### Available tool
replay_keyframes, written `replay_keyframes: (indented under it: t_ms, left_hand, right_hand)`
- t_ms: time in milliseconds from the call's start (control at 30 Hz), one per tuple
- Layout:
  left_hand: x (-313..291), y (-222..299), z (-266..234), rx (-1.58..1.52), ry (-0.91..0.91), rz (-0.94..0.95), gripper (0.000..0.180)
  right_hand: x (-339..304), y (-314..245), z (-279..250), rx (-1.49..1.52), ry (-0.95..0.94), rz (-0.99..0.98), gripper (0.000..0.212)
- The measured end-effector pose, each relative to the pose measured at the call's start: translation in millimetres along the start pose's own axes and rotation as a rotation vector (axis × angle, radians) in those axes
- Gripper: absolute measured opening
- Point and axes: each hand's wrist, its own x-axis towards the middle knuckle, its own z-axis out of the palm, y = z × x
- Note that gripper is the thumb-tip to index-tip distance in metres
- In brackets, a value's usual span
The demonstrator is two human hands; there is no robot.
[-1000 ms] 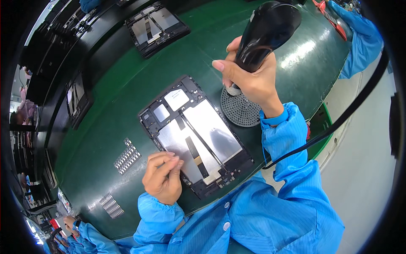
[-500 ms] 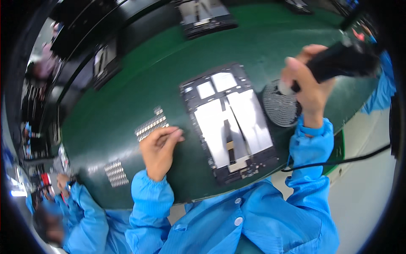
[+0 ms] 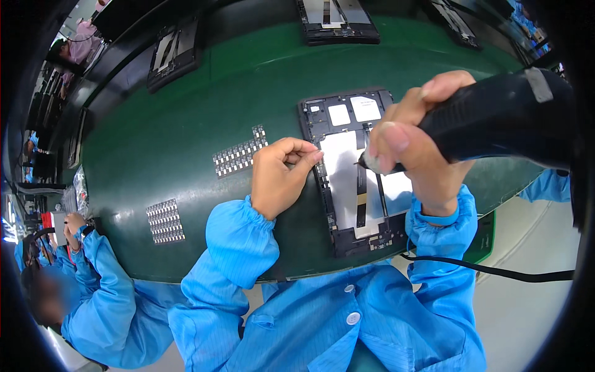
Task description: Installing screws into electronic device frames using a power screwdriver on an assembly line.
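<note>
An opened tablet (image 3: 339, 155), black-framed with silver battery panels and dark ribbon strips, lies on the green table in front of me. My right hand (image 3: 421, 139) is closed around a black electric screwdriver (image 3: 496, 118), its tip pointing left above the battery panels. Whether the tip touches anything I cannot tell. At the tablet's left edge, my left hand (image 3: 279, 173) has thumb and fingertips pinched together; anything between them is too small to make out. A sheet of small black-and-white parts (image 3: 234, 156) lies just left of this hand.
A second parts sheet (image 3: 165, 221) lies farther left on the green table (image 3: 124, 167). Several similar opened devices stand along the back, one being a tablet (image 3: 341, 28). A black cable (image 3: 508, 271) runs at the right. A co-worker in blue (image 3: 114, 310) sits at the left.
My right hand has brought the screwdriver left from the round perforated tray to over the tablet, and the tray is now hidden. My left hand has moved right and up to the tablet's edge.
</note>
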Motion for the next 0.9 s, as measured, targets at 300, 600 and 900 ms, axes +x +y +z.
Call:
replay_keyframes:
  t_ms: [300, 600, 900]
  left_hand:
    - [10.2, 18.2, -12.0, 0.036, -0.075, -0.2, 0.014]
    - [18.0, 13.4, -15.7, -0.059, -0.187, -0.298, 0.012]
    - [17.1, 8.8, -18.2, -0.047, -0.176, -0.277, 0.011]
  right_hand:
    - [6.9, 23.5, 50.7, 0.191, 0.004, 0.138, 0.037]
    - [7.3, 39.7, 53.2, 0.107, -0.014, 0.132, 0.035]
    - [3.3, 38.1, 59.9, 0.139, -0.022, 0.19, 0.036]
